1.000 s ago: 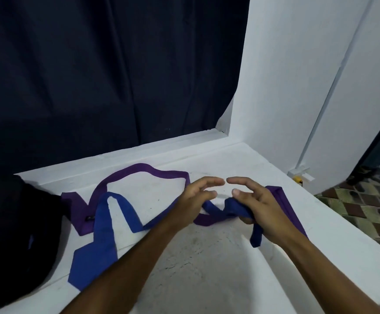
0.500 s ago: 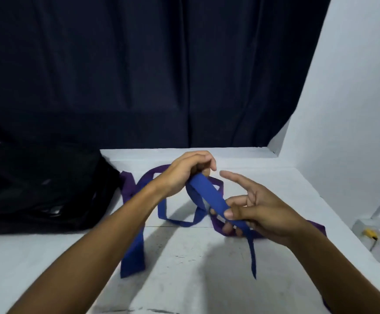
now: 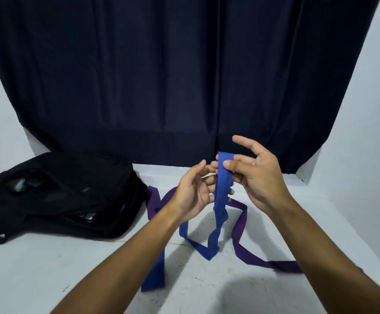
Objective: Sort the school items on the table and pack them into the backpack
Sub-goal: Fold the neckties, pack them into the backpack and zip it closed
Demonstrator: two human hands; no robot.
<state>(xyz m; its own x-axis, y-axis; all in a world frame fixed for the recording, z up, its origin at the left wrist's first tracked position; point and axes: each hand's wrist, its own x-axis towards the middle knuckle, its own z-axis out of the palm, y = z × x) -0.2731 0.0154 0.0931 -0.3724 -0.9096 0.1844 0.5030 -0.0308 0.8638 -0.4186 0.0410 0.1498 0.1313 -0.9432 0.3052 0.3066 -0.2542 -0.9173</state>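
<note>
Far left of the hands, the black backpack lies slumped on the white counter, its top toward the dark curtain and one strap end trailing toward the counter's left edge. Between the backpack and the left hand a strip of bare counter stays open, crossed only by the purple tie, whose wide end rests just beside the backpack.

The left hand is raised above the counter, palm turned toward the right hand, fingers loosely curled; they meet the blue tie behind the band, and whether they grip it cannot be told. The right hand pinches the upper end of the blue tie between thumb and fingers, forefinger stretched out and up. The blue tie hangs straight down from this pinch, folds on the counter below the hands, and runs back under the left forearm to its broad end near the front edge.

Right of the hands the purple tie loops outward and disappears under the right forearm. Beyond it the counter ends against a white wall; the curtain closes the back.
</note>
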